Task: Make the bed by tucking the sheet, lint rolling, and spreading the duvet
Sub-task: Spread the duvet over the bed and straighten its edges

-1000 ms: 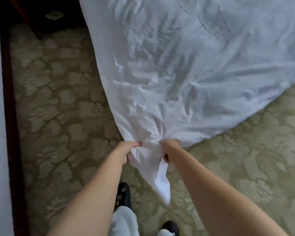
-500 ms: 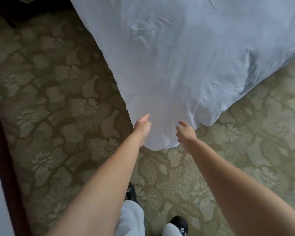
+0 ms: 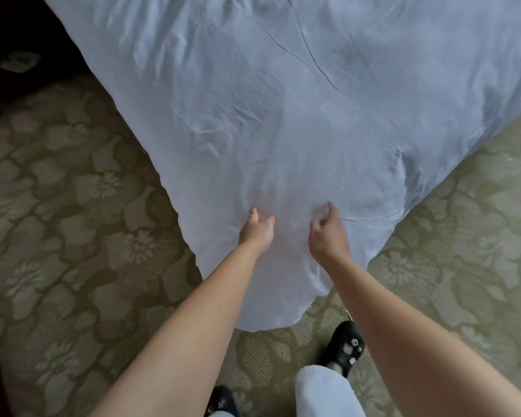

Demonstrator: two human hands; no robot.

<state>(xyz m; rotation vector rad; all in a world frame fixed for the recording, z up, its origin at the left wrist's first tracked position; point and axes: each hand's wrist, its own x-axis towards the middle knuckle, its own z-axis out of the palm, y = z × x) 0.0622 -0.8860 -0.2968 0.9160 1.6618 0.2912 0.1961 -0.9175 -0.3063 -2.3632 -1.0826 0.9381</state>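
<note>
A second ago we had the corner of the white duvet bunched tight in both fists and lifted; now we have let it go, and it hangs over the corner of the bed with its tip drooping down to the patterned carpet just in front of our black shoe. Our left hand lies on the cloth with fingers spread and relaxed, gripping nothing. Our right hand is just beside it, its fingers loosely curled against the fabric; we cannot tell whether they nip a small fold or only touch. The cloth over the bed looks flatter than when we were pulling, with a few long creases left. We judge this corner is set, so smoothing comes next.
</note>
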